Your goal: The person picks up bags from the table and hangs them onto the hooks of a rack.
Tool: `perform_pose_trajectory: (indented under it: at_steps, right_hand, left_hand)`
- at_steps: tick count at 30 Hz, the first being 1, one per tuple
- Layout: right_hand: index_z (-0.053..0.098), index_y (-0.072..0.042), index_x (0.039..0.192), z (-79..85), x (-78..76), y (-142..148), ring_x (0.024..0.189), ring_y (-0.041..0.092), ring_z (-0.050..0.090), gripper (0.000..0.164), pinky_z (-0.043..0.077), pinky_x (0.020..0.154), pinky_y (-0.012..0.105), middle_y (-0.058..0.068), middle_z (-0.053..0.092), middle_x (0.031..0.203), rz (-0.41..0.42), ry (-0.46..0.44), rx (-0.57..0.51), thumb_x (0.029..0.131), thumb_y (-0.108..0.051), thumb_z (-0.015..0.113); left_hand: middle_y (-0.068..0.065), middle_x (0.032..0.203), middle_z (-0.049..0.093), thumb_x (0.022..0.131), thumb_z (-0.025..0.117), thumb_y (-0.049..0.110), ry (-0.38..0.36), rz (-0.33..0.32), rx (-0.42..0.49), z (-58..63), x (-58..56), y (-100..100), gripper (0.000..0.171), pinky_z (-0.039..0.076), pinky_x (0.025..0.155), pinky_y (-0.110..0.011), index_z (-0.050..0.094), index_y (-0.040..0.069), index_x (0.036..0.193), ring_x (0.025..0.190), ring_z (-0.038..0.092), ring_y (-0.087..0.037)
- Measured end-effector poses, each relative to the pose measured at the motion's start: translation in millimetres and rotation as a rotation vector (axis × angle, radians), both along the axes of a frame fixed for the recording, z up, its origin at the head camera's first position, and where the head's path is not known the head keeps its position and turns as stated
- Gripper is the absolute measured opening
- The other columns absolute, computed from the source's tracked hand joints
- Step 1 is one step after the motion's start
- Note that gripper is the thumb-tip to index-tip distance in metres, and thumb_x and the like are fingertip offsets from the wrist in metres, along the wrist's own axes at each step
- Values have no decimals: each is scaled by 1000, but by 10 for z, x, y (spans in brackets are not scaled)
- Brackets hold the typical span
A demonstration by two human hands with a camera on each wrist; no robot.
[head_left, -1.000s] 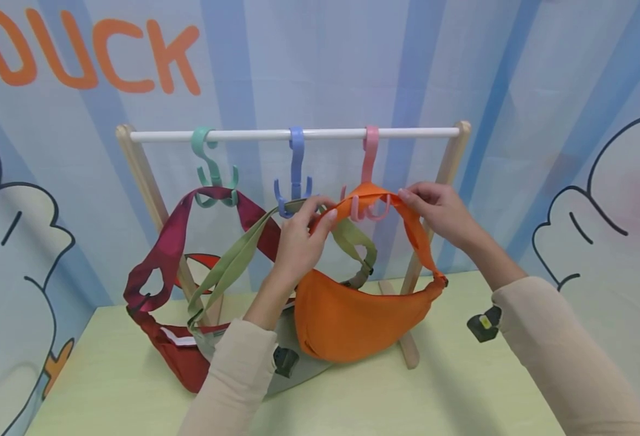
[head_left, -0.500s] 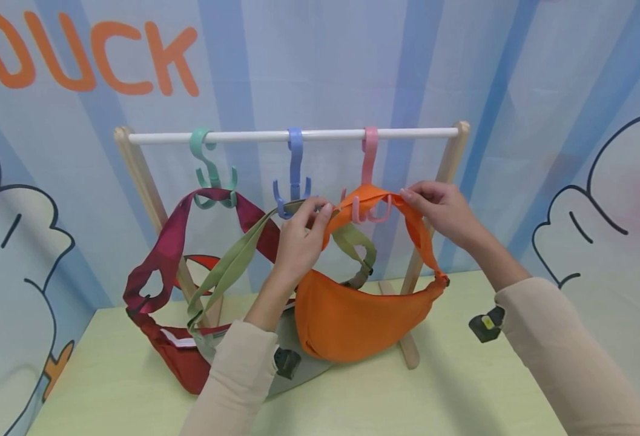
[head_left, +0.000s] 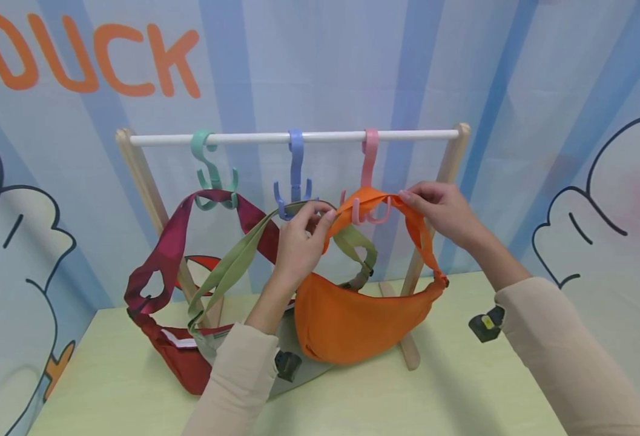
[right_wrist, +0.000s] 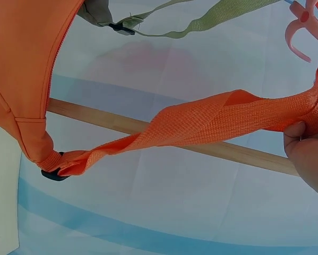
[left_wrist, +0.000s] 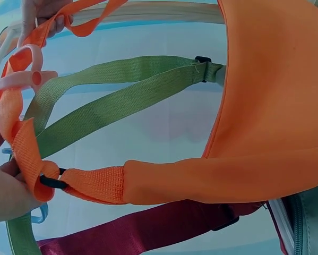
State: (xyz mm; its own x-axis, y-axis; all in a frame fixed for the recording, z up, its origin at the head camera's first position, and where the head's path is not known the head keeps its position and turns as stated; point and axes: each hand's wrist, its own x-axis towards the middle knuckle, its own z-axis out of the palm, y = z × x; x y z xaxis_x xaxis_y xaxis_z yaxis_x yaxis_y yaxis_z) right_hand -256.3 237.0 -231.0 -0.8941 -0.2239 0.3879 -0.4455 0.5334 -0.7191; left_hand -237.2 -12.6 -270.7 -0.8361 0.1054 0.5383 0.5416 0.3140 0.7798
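Observation:
An orange waist bag [head_left: 369,321] hangs in front of the rack, its orange strap [head_left: 371,197] looped over the pink hook [head_left: 370,160]. Left of that hook, my left hand [head_left: 298,245] pinches the strap between thumb and fingers, close to a black slider [left_wrist: 53,182]. On the other side, my right hand [head_left: 442,212] pinches the strap with thumb and forefinger. In the right wrist view, the right-hand stretch of strap [right_wrist: 201,121] runs twisted down to the bag's end. Behind my left hand passes the green strap [head_left: 232,260] of a grey-green bag, which is partly covered by the orange one.
A white rail [head_left: 330,137] on wooden posts carries a green hook [head_left: 211,169] and a blue hook [head_left: 295,163] as well. The dark red bag [head_left: 175,357] hangs from the green hook. The rack stands on a pale yellow table [head_left: 461,375] before a striped backdrop.
My left fingers have shifted slightly on the orange strap, and its left side droops lower beside them. My right hand has stayed almost still.

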Motion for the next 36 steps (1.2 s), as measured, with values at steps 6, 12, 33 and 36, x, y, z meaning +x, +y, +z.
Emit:
perform_pose_trajectory:
  at_steps: [6,12,33,36]
  right_hand:
    - [66,0,99,26,-8,-13,70,23,55,33,48,62,28,14,62,82,10,7,6,90,-30,57]
    - [67,1,98,46,-10,-19,67,23,53,33,46,58,27,10,62,78,5,19,11,90,-30,58]
    - [67,2,98,55,-43,-50,71,22,54,28,47,60,25,4,63,79,5,-13,12,90,-23,59]
    - [66,3,99,38,-64,-43,71,23,54,26,47,60,25,4,63,78,0,-16,9,90,-21,59]
  left_hand:
    - [-4,72,56,92,55,25,10,-3,0,-1,-14,-12,18,37,50,-28,61,11,102,63,49,-17]
    - [-3,73,58,92,55,26,21,10,-10,9,-11,-14,18,36,49,-28,61,12,101,62,49,-15]
    - [-5,76,56,91,58,19,40,37,-26,13,-1,-15,15,38,53,-27,61,8,100,66,46,-17]
    - [-5,76,56,91,58,19,49,35,-22,12,-2,-11,15,37,53,-27,61,8,100,66,46,-17]
